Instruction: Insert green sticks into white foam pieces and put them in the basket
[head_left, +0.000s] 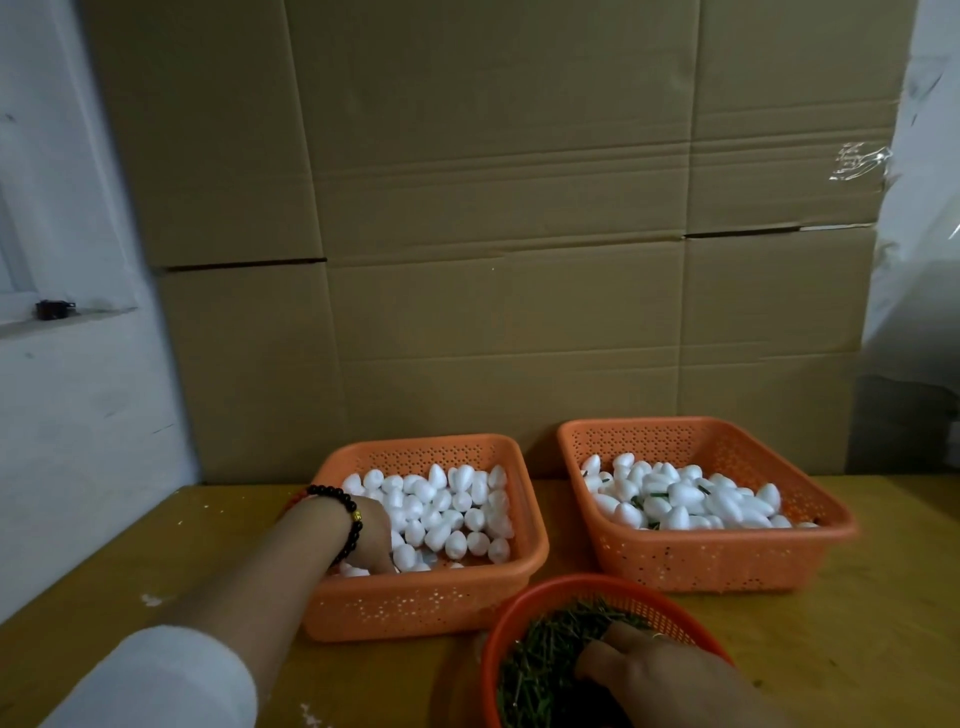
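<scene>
Wooden table (883, 649), yellow-brown and worn, with white crumbs scattered at its left side, and behind it a wall of stacked cardboard boxes (493, 208) fills most of the view. To the left, a pale painted wall (78, 415) with a sill carrying a small dark object (54, 309); to the right, clear plastic sheeting (919, 208) hangs down. Three orange baskets sit on the table: the left basket (415, 608) holds plain white foam pieces (447, 506), the right basket (701, 566) holds foam pieces with green sticks poking out (675, 496), and the round basket (519, 613) at the near edge is heaped with loose green sticks (550, 660). The left hand (371, 535), black bead bracelet (343, 512) on the wrist, is down among the foam at the left basket's near corner, fingers buried, so I cannot tell whether it is pinching a piece. The right hand (654, 670) rests in the stick pile, fingers bent down into the sticks; whether it grips any, cannot tell
</scene>
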